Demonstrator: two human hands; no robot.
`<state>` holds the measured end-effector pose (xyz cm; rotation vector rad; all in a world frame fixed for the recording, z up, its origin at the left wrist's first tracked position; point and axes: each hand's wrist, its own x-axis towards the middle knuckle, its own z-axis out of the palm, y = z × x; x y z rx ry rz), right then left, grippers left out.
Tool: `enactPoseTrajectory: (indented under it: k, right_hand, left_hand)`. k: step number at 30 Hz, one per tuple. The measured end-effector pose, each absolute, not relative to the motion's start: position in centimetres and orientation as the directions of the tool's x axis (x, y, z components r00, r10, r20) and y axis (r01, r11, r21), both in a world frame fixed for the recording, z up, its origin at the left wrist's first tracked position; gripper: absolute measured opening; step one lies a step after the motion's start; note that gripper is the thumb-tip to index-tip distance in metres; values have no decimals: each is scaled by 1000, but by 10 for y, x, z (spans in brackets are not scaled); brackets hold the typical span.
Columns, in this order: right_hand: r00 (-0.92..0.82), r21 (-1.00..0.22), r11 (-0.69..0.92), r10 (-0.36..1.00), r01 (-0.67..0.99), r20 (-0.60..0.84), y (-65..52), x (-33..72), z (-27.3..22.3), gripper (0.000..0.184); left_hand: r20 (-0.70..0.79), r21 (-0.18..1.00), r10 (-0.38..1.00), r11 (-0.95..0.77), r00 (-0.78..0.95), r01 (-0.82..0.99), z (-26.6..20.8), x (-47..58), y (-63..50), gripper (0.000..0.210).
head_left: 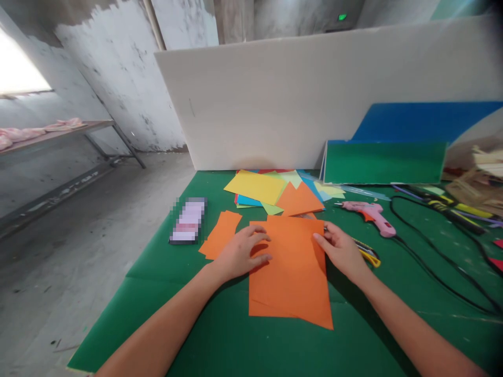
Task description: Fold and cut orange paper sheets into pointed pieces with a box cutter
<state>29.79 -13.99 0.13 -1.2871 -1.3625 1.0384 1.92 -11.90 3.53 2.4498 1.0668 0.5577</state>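
Note:
Two overlapping orange paper sheets [291,272] lie slightly askew in front of me on the green table. My left hand [241,251] rests at their left edge, fingers apart and curved over the paper. At the upper right corner, my right hand [341,248] pinches the top sheet between thumb and fingers; some of its fingertips are hidden behind the edge. Smaller orange paper pieces [222,233] lie left of the sheets, partly behind my left hand. A yellow utility knife [369,254] sits just beyond my right hand, partly covered by it.
Behind the sheets are a notched orange piece [302,201] and a pile with yellow paper [255,186]. A phone [189,220] lies left. To the right are a pink glue gun [369,214] and its black cord [428,269]. A white board [275,104] stands across the back.

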Motion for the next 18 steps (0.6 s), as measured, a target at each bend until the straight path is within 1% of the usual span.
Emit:
enactPoseTrajectory:
  k: [2, 4, 6, 8, 10, 12, 15, 16, 18]
  right_hand:
    - [30, -914, 142, 986, 380, 166, -140, 295, 2, 31]
    - [41, -804, 174, 970, 569, 239, -142, 293, 5, 26]
    - [31, -714, 193, 957, 673, 287, -143, 293, 9, 25]
    - [32, -668, 217, 940, 711, 339, -144, 293, 13, 27]
    - [57, -647, 226, 921, 728, 386, -145, 292, 17, 29]
    - [97, -664, 202, 918, 720, 385, -145, 291, 18, 27]
    - [154, -715, 144, 930, 684, 335, -144, 290, 17, 23]
    - [161, -721, 139, 930, 678, 330, -144, 290, 16, 22]
    - [142, -703, 175, 919, 689, 369, -142, 290, 14, 22]
  left_hand:
    - [138, 449, 700, -675, 701, 586, 38, 20, -121, 42]
    - [103, 404, 660, -712, 744, 575, 40, 22, -123, 50]
    - [99, 385, 643, -729, 760, 566, 41, 24, -125, 55]
    - [100, 373, 647, -728, 755, 575, 40, 26, -127, 57]
    - [103, 359, 661, -721, 743, 592, 39, 28, -129, 58]
    - [111, 346, 672, -717, 732, 605, 38, 30, -131, 59]
    - [128, 328, 680, -716, 722, 616, 38, 33, -134, 62]
    - [132, 321, 679, -719, 723, 616, 38, 33, -135, 63]
    - [131, 311, 677, -722, 724, 618, 37, 34, -136, 64]
